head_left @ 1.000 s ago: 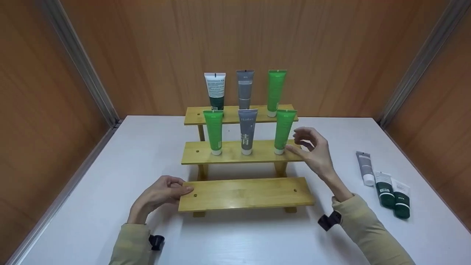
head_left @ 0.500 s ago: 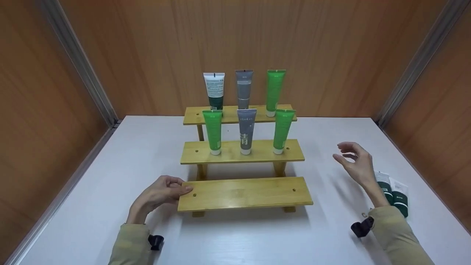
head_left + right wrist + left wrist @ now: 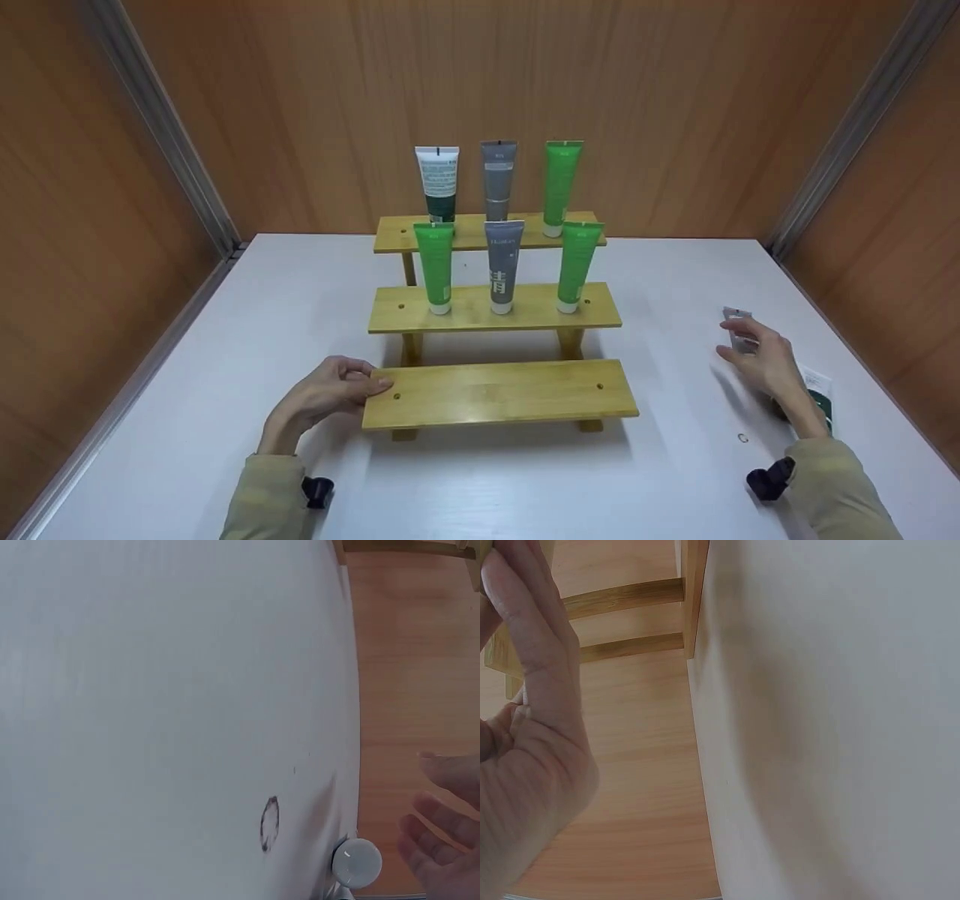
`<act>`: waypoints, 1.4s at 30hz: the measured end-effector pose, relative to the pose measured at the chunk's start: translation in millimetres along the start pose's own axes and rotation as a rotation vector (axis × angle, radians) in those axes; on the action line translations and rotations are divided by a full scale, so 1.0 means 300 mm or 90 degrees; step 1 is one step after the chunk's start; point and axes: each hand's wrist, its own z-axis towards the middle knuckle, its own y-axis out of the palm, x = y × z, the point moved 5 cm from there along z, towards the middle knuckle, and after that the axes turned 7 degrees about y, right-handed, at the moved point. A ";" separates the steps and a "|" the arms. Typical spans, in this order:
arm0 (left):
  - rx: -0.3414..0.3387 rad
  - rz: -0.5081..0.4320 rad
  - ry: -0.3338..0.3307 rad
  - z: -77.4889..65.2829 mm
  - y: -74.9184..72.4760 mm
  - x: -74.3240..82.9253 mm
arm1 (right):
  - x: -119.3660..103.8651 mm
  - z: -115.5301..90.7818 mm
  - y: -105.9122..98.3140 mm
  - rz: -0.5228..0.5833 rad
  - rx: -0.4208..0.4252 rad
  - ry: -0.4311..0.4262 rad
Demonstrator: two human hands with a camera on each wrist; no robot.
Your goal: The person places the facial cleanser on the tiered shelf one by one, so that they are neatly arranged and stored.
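My left hand (image 3: 326, 394) pinches the left end of the lowest board of a three-tier wooden stand (image 3: 502, 394), thumb on top. At the right, my right hand (image 3: 769, 364) hovers by a lying grey tube (image 3: 738, 313), thumb and fingers apart; the hand covers much of the tube. In the right wrist view a round white cap (image 3: 357, 863) appears beside the fingers. On the middle board stand a green tube (image 3: 434, 262), a grey tube (image 3: 504, 259) and another green tube (image 3: 577, 259), caps down.
The top board holds a white-and-dark-green tube (image 3: 438, 176), a grey tube (image 3: 498, 180) and a green tube (image 3: 561, 180). Partly behind my right forearm lies a white-and-dark-green tube (image 3: 817, 382). A small ring-shaped mark (image 3: 742, 438) shows on the white table (image 3: 480, 495). Wooden panels (image 3: 480, 90) enclose it.
My right hand has left the right green tube on the middle board and moved right and toward me, to the lying grey tube. My left hand keeps its grip on the stand.
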 end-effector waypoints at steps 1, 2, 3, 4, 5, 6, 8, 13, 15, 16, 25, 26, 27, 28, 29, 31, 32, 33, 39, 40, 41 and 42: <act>-0.001 0.001 -0.001 0.001 0.000 0.000 | 0.007 -0.001 0.002 -0.002 -0.011 0.011; 0.000 0.001 -0.002 0.001 0.000 -0.001 | 0.013 -0.002 0.003 -0.005 -0.021 0.021; 0.000 0.002 -0.003 0.002 0.000 -0.002 | 0.018 -0.004 0.005 -0.009 -0.029 0.028; 0.001 0.003 -0.004 0.002 0.000 -0.001 | 0.023 -0.005 0.006 -0.012 -0.037 0.033; 0.000 0.004 -0.004 0.002 0.001 0.000 | 0.027 -0.006 0.007 -0.016 -0.042 0.035; 0.000 0.005 -0.003 0.003 0.000 -0.001 | 0.029 -0.008 0.007 -0.020 -0.045 0.034; 0.001 0.007 -0.003 0.004 -0.001 -0.002 | 0.034 -0.010 0.008 -0.031 -0.048 0.033; -0.002 0.008 0.000 0.004 -0.002 -0.002 | 0.056 -0.010 0.007 -0.045 -0.051 0.046; -0.003 0.003 0.001 0.004 -0.001 -0.001 | 0.066 -0.011 0.008 -0.050 -0.052 0.055; -0.005 -0.001 0.002 0.004 0.000 -0.001 | 0.069 -0.012 0.008 -0.053 -0.051 0.056; -0.016 -0.016 0.019 0.003 0.006 -0.001 | 0.073 -0.020 0.005 -0.072 -0.052 0.045; -0.016 -0.018 0.017 0.004 0.006 -0.002 | 0.074 -0.021 0.004 -0.069 -0.053 0.046; -0.016 -0.020 0.017 0.005 0.006 -0.002 | 0.075 -0.021 0.003 -0.066 -0.054 0.048; -0.017 -0.018 0.018 0.005 0.006 -0.003 | 0.076 -0.022 0.002 -0.061 -0.053 0.051; -0.018 -0.018 0.019 0.006 0.006 -0.003 | 0.077 -0.023 0.000 -0.057 -0.051 0.053; -0.017 -0.016 0.019 0.007 0.004 -0.003 | 0.076 -0.025 -0.003 -0.052 -0.043 0.051; -0.017 -0.015 0.019 0.007 0.003 -0.003 | 0.075 -0.026 -0.006 -0.051 -0.035 0.047; -0.017 -0.014 0.019 0.007 0.003 -0.002 | 0.074 -0.027 -0.009 -0.051 -0.027 0.046; -0.018 -0.017 0.017 0.004 0.000 -0.002 | 0.068 -0.030 -0.023 -0.052 0.023 0.029; -0.018 -0.019 0.017 0.004 0.000 -0.002 | 0.067 -0.030 -0.025 -0.051 0.029 0.026; -0.019 -0.020 0.017 0.003 0.000 -0.002 | 0.066 -0.030 -0.027 -0.052 0.035 0.026; -0.019 -0.022 0.018 0.003 0.001 -0.003 | 0.064 -0.031 -0.027 -0.050 0.038 0.026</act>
